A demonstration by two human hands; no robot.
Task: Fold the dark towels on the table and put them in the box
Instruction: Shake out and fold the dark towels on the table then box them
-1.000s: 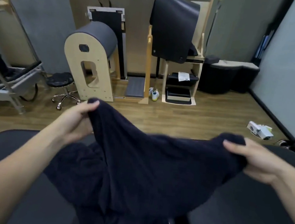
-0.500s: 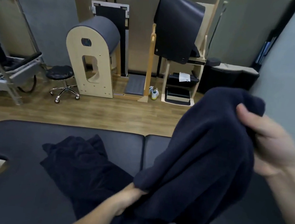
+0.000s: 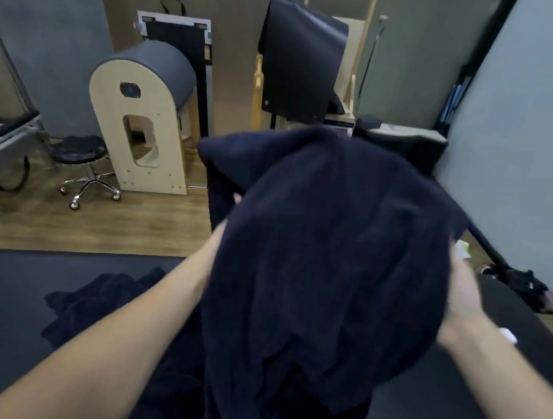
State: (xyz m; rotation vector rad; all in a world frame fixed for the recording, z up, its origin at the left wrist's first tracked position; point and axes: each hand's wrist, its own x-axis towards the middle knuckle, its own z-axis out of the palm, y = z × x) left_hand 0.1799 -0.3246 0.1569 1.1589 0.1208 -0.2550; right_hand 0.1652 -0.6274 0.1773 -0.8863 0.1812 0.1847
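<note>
Since prev. frame left grip (image 3: pixel 218 240) has risen to left side of towel (image 3: pixel 330 267); right grip (image 3: pixel 461 296) at its right edge. Towel hangs mid-air betw. them, above bench (image 3: pixel 1 281). Fingers hidden/blurred: can't tell either grip's state. 2nd towel (image 3: pixel 95 302) lies crumpled on bench.

Both arms are reaching forward and up, one on each side of the raised dark towel (image 3: pixel 330 267). The left forearm (image 3: pixel 122 336) is slanting up from the lower left to the towel's left edge. There the left hand (image 3: pixel 222 237) is slipping behind the cloth, with only its outer edge and one fingertip (image 3: pixel 237 200) showing, so its grip is hidden. The right forearm (image 3: pixel 506 383) is coming in from the lower right. The right hand (image 3: pixel 462 292) is lying flat against the towel's right edge, fingers looking straight and pointing upward, blurred; its thumb is out of sight.
</note>
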